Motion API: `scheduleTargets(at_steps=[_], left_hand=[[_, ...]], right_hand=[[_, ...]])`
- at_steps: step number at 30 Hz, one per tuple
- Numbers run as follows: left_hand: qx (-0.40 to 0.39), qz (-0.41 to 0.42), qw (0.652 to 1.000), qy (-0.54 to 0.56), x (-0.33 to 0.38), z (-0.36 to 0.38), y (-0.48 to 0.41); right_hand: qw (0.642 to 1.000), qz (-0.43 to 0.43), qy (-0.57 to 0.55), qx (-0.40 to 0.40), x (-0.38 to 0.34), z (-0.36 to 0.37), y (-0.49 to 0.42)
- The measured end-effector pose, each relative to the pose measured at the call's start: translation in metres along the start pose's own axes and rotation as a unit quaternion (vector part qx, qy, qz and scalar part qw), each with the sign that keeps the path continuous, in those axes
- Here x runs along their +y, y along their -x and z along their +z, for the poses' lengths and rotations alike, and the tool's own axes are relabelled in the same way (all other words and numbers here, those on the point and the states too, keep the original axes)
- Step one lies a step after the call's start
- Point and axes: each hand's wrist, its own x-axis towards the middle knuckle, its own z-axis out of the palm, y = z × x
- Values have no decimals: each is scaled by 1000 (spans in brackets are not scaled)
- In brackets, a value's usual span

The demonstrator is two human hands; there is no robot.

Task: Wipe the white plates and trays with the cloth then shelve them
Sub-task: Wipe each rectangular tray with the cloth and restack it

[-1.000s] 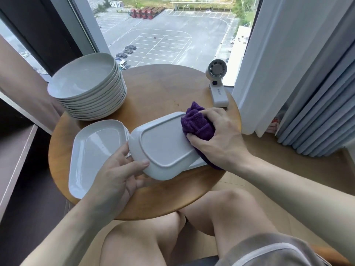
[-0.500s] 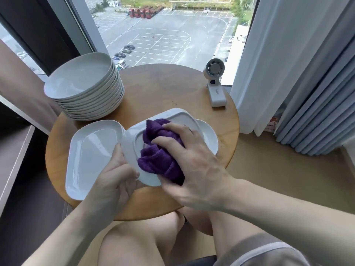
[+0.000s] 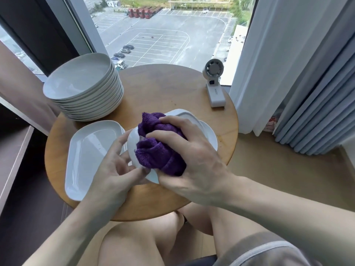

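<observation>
My right hand (image 3: 194, 160) grips a bunched purple cloth (image 3: 155, 150) and presses it onto a white rectangular tray (image 3: 132, 144) held above the table. My left hand (image 3: 113, 167) holds that tray by its near left edge, fingers curled round the rim. The cloth and hand hide most of the tray. Under it lies another white dish (image 3: 209, 137), only its right rim showing. A second white tray (image 3: 86, 158) lies flat on the left of the round wooden table (image 3: 163, 93). A stack of several white round plates (image 3: 82, 87) stands at the back left.
A small white desk fan (image 3: 214, 83) stands at the table's back right. A window is behind the table, and curtains (image 3: 299, 73) hang to the right. A dark ledge runs along the left. My knees are under the table's near edge.
My right hand has swept the cloth from the tray's far right end toward the near left end. The tray has shifted slightly in my left hand.
</observation>
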Motion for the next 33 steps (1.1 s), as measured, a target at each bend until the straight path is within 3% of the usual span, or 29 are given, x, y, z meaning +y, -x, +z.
scheduleTargets(at_steps=[2, 5, 9, 12, 15, 24, 33], left_hand=[[12, 28, 996, -78, -1, 11, 0], [108, 43, 985, -125, -6, 23, -7], [130, 48, 973, -187, -12, 24, -8], [62, 124, 962, -234, -4, 21, 1], [28, 91, 984, -152, -6, 13, 2], [55, -4, 988, -141, -4, 4, -1], [108, -80, 991, -23, 2, -1, -8]], right_hand=[[999, -33, 27, -2, -2, 0, 0], [989, -116, 86, -8, -6, 0, 0], [981, -155, 120, 2, -7, 0, 2], [991, -90, 93, 38, -4, -3, -2], [996, -18, 59, 67, 5, -13, -11], [985, 135, 48, 99, 47, -29, -21], [961, 256, -8, 100, 64, -28, -22]])
